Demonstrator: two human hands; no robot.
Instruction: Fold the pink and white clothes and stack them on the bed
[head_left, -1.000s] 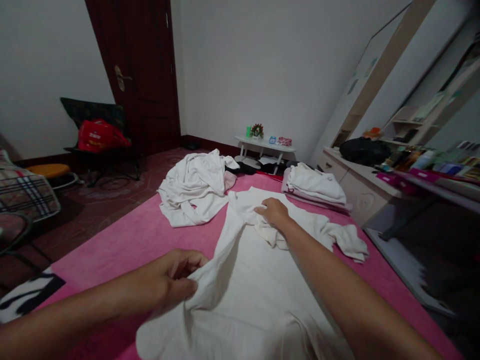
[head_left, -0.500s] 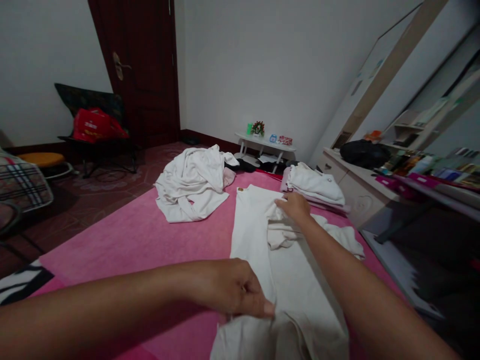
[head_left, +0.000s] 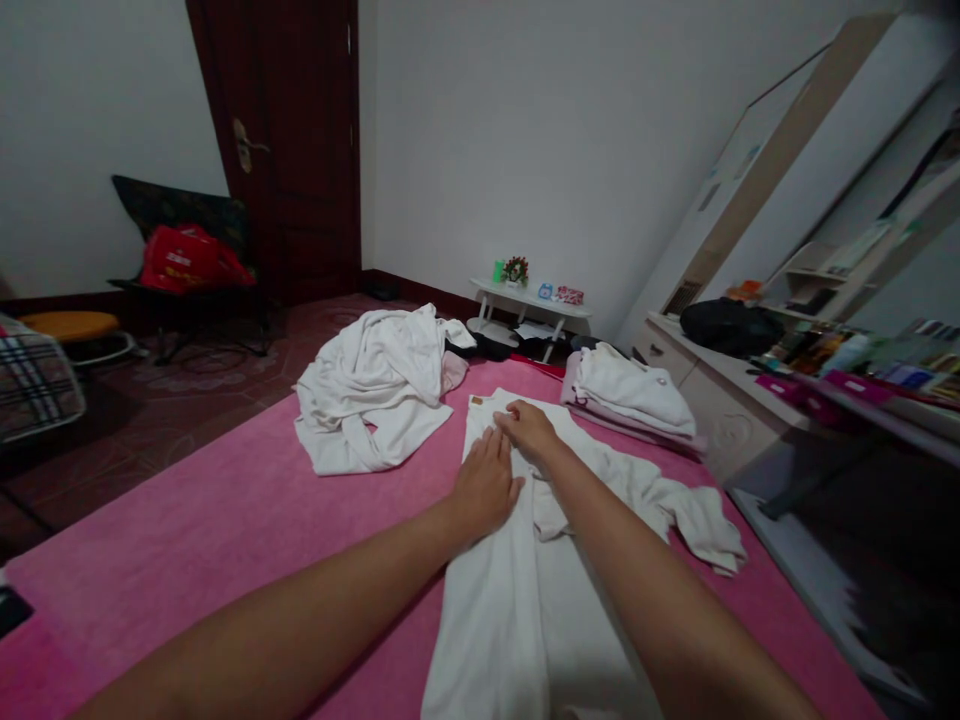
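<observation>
A white long-sleeved shirt (head_left: 487,620) lies lengthwise in front of me, one side folded inward and a sleeve (head_left: 705,525) trailing out to the right. My left hand (head_left: 487,487) rests flat on its folded part, fingers stretched towards the collar end. Close beside those fingertips, my right hand (head_left: 531,432) is closed with curled fingers on the cloth near the top edge. A small brown label (head_left: 477,400) shows at the far left corner of the shirt. The right forearm hides part of the shirt's middle.
A pink bed cover (head_left: 247,540) lies beneath everything. Rumpled white clothes (head_left: 375,380) are heaped at the far left, and a stack of folded clothes (head_left: 634,395) sits at the far right. Beyond are a low white table (head_left: 525,300) and, rightward, a cabinet (head_left: 712,390).
My left hand has moved forward from the near end of the shirt and now lies flat near the collar. My right hand has shifted left, bringing cloth inward; the sleeve spreads further right.
</observation>
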